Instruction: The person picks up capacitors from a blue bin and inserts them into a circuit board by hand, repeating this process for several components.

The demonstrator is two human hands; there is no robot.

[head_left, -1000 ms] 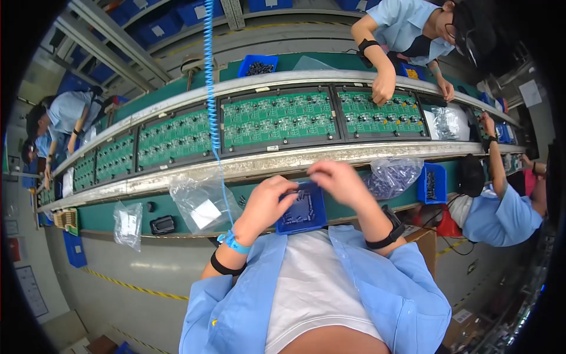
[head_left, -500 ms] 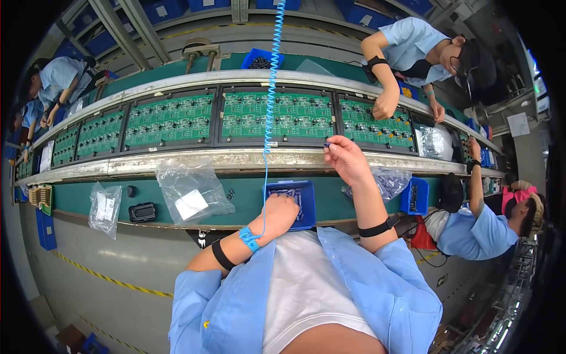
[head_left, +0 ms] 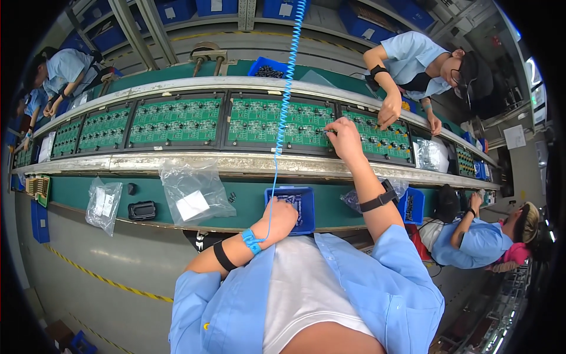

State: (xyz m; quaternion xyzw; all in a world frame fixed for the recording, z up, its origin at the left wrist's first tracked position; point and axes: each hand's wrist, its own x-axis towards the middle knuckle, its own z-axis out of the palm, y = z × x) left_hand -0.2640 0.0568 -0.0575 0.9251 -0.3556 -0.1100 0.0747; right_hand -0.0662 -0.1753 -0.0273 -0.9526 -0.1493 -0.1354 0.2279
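Note:
My right hand (head_left: 344,137) reaches over the conveyor, its thumb and fingertips pinched at the right end of a green circuit board (head_left: 253,121). A small dark electronic component seems to be between those fingertips, mostly covered by them. My left hand (head_left: 279,218) is curled inside a blue bin (head_left: 307,203) at the table's near edge. Small dark purplish parts lie in that bin beside the hand. What the left fingers hold is hidden. A blue wrist strap (head_left: 252,240) on my left wrist joins a coiled blue cord (head_left: 287,88) hanging from above.
More framed boards (head_left: 174,122) line the conveyor, whose metal rail (head_left: 135,161) runs between them and me. Plastic bags (head_left: 194,192), a black tray (head_left: 142,210) and another blue bin (head_left: 412,205) lie on the table. Opposite, a co-worker's hand (head_left: 390,111) hovers over the neighbouring board.
My right hand has moved forward from above the near rail onto the board's right end. The left hand stays in the bin. The co-worker's hand opposite has shifted slightly.

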